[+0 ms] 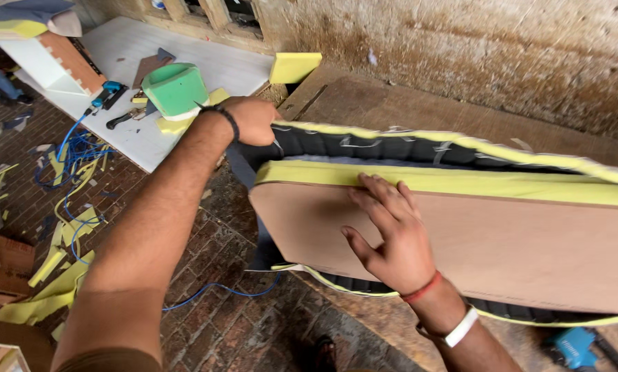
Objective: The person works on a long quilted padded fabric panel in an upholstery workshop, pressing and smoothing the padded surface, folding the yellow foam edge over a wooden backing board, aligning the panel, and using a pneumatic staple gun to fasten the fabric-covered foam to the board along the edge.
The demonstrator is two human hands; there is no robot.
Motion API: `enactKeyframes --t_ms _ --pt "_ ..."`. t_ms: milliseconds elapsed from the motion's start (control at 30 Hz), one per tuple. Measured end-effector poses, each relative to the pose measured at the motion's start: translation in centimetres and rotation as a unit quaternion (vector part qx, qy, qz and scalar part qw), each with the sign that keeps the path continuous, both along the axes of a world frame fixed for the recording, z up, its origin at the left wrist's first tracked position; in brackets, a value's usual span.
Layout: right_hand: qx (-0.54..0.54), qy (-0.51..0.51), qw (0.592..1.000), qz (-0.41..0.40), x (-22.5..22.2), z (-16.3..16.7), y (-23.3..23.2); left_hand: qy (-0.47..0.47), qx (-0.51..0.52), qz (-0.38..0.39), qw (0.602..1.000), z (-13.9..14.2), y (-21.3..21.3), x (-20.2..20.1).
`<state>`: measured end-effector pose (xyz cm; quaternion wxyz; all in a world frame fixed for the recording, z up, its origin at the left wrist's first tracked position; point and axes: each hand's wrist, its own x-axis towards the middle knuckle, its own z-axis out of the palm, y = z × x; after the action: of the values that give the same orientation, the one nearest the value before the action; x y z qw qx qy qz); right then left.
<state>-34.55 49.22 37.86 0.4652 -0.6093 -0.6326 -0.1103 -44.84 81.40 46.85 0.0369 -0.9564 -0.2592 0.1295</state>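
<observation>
A plywood panel (501, 241) with a yellow foam edge (460, 180) stands tilted in front of me, wrapped behind by dark fabric (364, 146) lined with yellow foam. My left hand (250, 120) reaches over the panel's left corner and grips the fabric's upper edge. My right hand (388, 231) lies flat on the plywood face, fingers spread and touching the foam edge. It wears a red thread and a white band on the wrist.
A white board (205, 65) on the floor carries a green foam ring (174, 88), a blue stapler (106, 93) and a hand tool. A blue hose (75, 148) and yellow foam scraps (54, 275) litter the brick floor. A rough wall (495, 48) rises behind; a blue tool (577, 348) lies bottom right.
</observation>
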Motion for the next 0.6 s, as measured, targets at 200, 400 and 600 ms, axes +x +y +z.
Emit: enactKeyframes --t_ms 200,400,600 --pt "-0.013 -0.056 0.993 -0.103 -5.9 -0.2 6.5 -0.204 -0.023 -0.047 0.978 -3.1 3.1 -3.9" --pt "0.037 -0.046 0.990 -0.130 -7.9 0.0 7.9 -0.343 0.017 -0.064 0.937 -3.7 1.7 -3.6" --pt "0.115 -0.098 0.973 -0.175 -11.2 -3.3 11.6 -0.497 0.011 -0.121 0.859 -5.0 0.9 -4.0"
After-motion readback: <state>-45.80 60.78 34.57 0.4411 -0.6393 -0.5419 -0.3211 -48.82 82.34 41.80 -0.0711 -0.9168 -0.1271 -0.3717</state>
